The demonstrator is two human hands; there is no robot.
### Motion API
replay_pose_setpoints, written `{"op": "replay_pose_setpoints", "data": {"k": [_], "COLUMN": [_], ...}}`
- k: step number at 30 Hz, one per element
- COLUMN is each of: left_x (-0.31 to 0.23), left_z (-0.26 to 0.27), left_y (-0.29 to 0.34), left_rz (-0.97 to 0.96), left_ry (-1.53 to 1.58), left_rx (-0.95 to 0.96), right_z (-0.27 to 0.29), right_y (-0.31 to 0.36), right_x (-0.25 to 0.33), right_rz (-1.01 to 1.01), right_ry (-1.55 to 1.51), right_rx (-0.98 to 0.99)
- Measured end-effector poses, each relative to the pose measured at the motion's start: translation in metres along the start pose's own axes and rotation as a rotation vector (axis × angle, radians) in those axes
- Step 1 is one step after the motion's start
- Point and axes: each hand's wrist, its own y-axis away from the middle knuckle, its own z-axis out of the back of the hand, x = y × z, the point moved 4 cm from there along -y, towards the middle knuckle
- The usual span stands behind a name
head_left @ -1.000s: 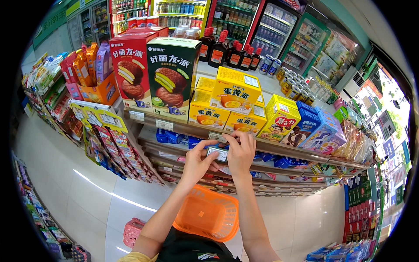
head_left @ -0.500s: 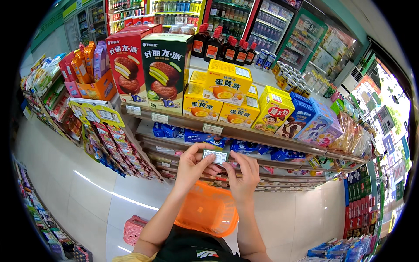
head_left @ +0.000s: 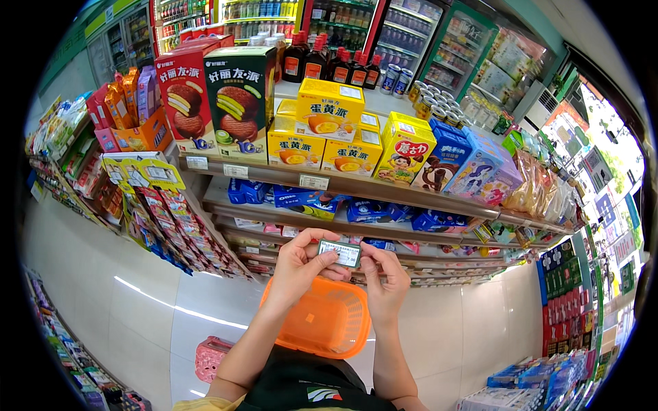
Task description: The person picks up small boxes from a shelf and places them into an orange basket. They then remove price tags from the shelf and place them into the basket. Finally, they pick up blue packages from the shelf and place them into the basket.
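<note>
Between my two hands is a small white price tag [head_left: 340, 254] with a dark green border, held up in front of the shelves. My left hand [head_left: 301, 264] pinches its left side, the thumb lying across its face and fingers behind. At the tag's right edge my right hand [head_left: 385, 275] has its thumb and fingers closed. Below the hands sits an orange plastic basket [head_left: 317, 312], with nothing visible inside.
In front stands a shelf unit [head_left: 274, 170] with yellow snack boxes [head_left: 329, 109], tall red and green boxes and dark bottles on top. Blue packs [head_left: 301, 197] lie one level down. A pink stool [head_left: 211, 359] stands at lower left. Drink fridges line the back.
My hands stay nearly in place, with the tag tilted so more of its printed face shows. The head view has shifted slightly, and shelves and basket appear a little higher and further left.
</note>
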Motion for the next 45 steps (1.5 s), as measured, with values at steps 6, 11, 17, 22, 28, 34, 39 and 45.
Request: {"op": "replay_pose_setpoints", "data": {"k": [6,11,17,22,28,34,39,45], "left_x": [0.003,0.004,0.002,0.002,0.0,0.002,0.002,0.008], "left_z": [-0.008,-0.013,-0.018,-0.017,-0.017,-0.014,-0.017,-0.026], "left_y": [0.009,0.015,0.021,0.026,0.03,0.032,0.031,0.024], "left_rz": [-0.021,-0.038,-0.015,-0.017,-0.022,-0.02,-0.015,-0.01], "left_ry": [-0.008,-0.053,-0.088,-0.09,-0.056,-0.082,-0.088,-0.089], "left_rx": [0.005,-0.016,-0.038,-0.032,-0.046,-0.042,-0.037,-0.019], "right_z": [0.008,0.011,0.015,0.013,0.014,0.014,0.019,0.03], "right_y": [0.009,0.016,0.02,0.019,0.023,0.022,0.021,0.018], "right_x": [0.019,0.03,0.034,0.022,0.003,0.007,0.008,0.007], "right_rz": [0.45,0.5,0.391,0.14,-0.037,-0.116,-0.106,-0.056], "right_ry": [0.554,0.632,0.328,0.054,-0.139,-0.247,-0.293,-0.22], "right_rx": [-0.056,-0.071,-0.043,-0.024,-0.044,-0.027,-0.009,-0.003]}}
